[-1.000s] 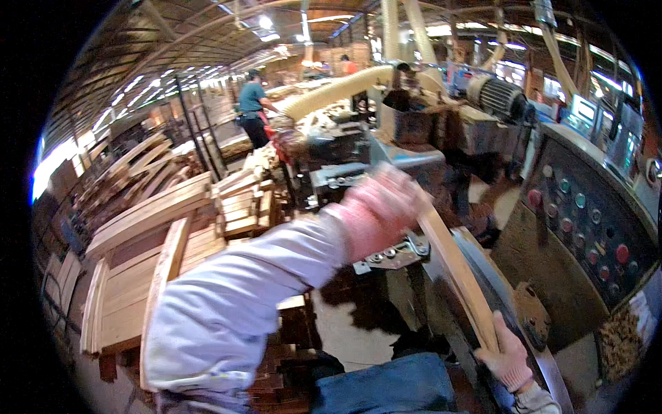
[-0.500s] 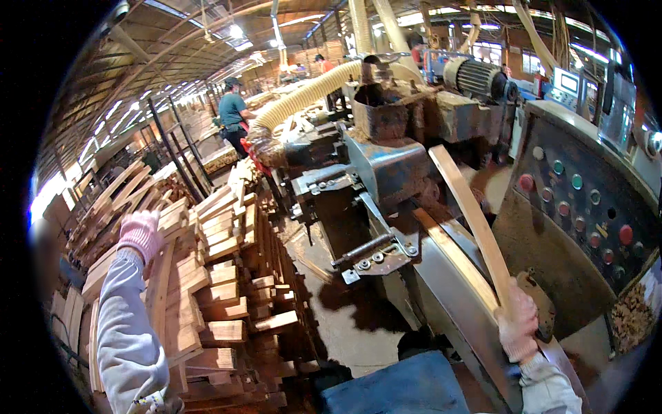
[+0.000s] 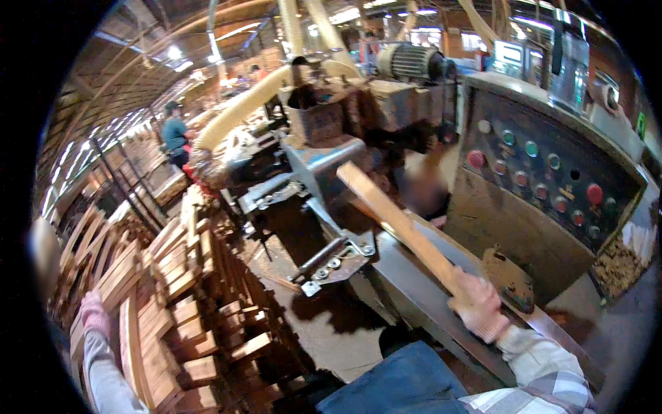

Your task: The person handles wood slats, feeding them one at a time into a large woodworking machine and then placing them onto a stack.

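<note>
I'm gripping the long pale wooden strip (image 3: 407, 231) in my gloved right hand (image 3: 474, 303), keeping it flat along the grey metal machine bed (image 3: 420, 293), while my left hand (image 3: 93, 314) is resting on stacked planks (image 3: 162, 290), its grip unclear.

My left hand (image 3: 94, 314) sits near the dark rim, its fingers hidden among the stacked wooden pieces (image 3: 162, 303). A blurred patch (image 3: 422, 188) covers the area beside the wooden strip (image 3: 396, 221), whose lower end disappears inside my right hand (image 3: 476, 303).
</note>
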The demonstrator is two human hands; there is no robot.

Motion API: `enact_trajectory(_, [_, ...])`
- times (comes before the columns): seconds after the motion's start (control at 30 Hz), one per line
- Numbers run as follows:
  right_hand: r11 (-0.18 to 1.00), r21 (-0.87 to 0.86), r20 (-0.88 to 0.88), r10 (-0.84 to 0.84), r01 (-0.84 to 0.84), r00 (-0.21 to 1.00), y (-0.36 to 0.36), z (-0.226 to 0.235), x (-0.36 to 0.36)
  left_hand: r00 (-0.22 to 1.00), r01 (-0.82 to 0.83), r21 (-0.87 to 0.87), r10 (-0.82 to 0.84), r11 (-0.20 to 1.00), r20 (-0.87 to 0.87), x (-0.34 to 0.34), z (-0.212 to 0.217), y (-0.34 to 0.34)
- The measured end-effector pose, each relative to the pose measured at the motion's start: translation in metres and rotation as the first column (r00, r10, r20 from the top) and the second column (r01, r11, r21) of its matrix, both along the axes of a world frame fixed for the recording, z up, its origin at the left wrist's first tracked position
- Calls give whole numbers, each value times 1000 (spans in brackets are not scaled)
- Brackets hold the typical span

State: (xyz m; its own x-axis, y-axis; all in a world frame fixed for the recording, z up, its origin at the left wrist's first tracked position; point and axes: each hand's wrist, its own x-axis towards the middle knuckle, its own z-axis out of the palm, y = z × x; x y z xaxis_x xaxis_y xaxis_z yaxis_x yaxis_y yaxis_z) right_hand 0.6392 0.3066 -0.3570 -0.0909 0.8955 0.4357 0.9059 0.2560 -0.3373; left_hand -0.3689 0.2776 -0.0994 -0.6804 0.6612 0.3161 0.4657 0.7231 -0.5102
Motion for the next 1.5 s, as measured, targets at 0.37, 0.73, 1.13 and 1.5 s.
enact_trajectory(0.37, [992,-98,228,106,-85,968,-92,46,60,995,-14,-72,7,997,-103,-2,13,15])
enact_trajectory(0.73, [949,30,146,307,-314,940,112,30,-39,430,852,-156,-837,500,-338,371,50,28])
enact_trajectory(1.13, [887,-317,-690,28,-337,723,-19,83,-91,-347,917,-264,-924,-300,-158,697,-46,125])
enact_trajectory(1.5, [907,-332,229,-189,259,955,-185,42,67,902,390,-211,-418,896,-108,256,59,122])
